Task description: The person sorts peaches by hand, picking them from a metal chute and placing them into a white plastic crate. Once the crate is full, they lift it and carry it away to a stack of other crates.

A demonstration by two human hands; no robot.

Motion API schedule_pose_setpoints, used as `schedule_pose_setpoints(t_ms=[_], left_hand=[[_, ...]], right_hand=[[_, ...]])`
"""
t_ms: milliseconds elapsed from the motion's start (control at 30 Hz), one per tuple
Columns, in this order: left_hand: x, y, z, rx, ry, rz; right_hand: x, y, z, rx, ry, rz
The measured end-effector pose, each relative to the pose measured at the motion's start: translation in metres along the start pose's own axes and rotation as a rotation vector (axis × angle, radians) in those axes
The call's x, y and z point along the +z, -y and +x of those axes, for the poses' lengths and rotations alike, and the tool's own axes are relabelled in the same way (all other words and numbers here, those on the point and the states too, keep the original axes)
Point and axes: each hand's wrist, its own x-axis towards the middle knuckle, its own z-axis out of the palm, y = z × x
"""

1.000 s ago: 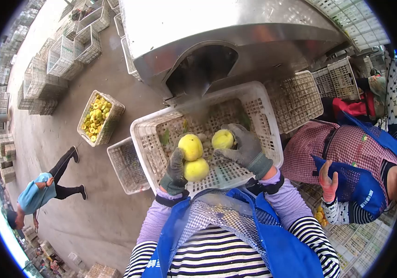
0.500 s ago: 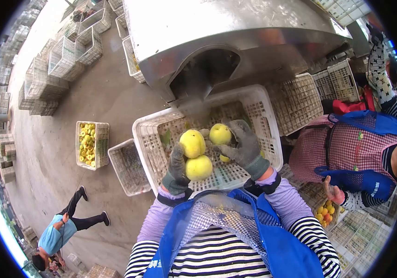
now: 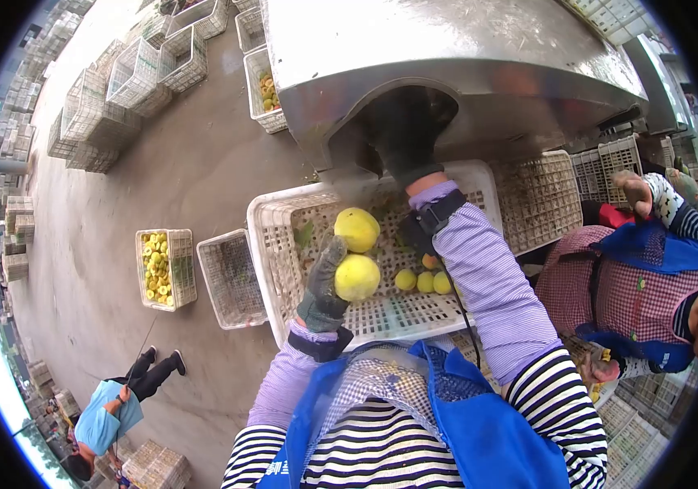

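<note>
Far left: a crate (image 3: pixel 184 281) of cut yellow peaches (image 3: pixel 155 269) stands on the concrete floor (image 3: pixel 202 196); nearby, a person in a light blue shirt (image 3: pixel 109 416). A thin line seems to run between them.

Smaller crate: a grey-white one (image 3: pixel 235 281), just beside the larger white crate (image 3: pixel 280 261).

Left hand (image 3: pixel 324 285): in a dark grey glove, curled around two whole yellow peaches (image 3: pixel 357 278), one beyond the other, held above the white crate. Some of its fingers are hidden by the fruit.

Right hand (image 3: pixel 408 143): reaching into the dark arched opening (image 3: pixel 353 143) of a large metal machine (image 3: pixel 447 41). The fingers are lost in shadow, so I cannot tell whether they are spread or gripping anything.

Step in hand: apparently a reach inside the machine while the left hand minds its two peaches. Any move of the right hand likely calls for feeling past the metal edge, with the left grip kept firm.

Crate bottom, right: a short row of loose peaches (image 3: pixel 425 282); a reddish one behind is partly covered by the lilac sleeve (image 3: pixel 487 277).

Far right: a co-worker in a red checked apron (image 3: pixel 601 269), partly cut off by the lens's dark border. What lies by the co-worker's lower hand (image 3: pixel 601 371) is hard to make out.
</note>
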Motion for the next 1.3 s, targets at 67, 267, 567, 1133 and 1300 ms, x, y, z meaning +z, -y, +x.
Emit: schedule_pose_setpoints(t_ms=[67,267,567,1133,1300], left_hand=[[-0.002,0.001,0.006,-0.019,0.064,-0.115],[0.023,-0.004,0.008,0.154,0.192,0.122],[0.044,-0.008,0.004,0.181,0.197,0.335],[-0.016,0.008,0.051,0.491,0.225,0.642],[-0.018,0.004,0.052,0.664,0.206,0.908]], right_hand=[[-0.029,-0.001,0.005,0.027,0.091,0.167],[-0.138,0.013,-0.077,0.066,0.603,0.787],[-0.123,0.019,-0.123,0.23,0.396,0.864],[-0.021,-0.002,-0.008,0.122,0.144,0.334],[-0.109,0.012,-0.058,0.155,0.497,0.655]])
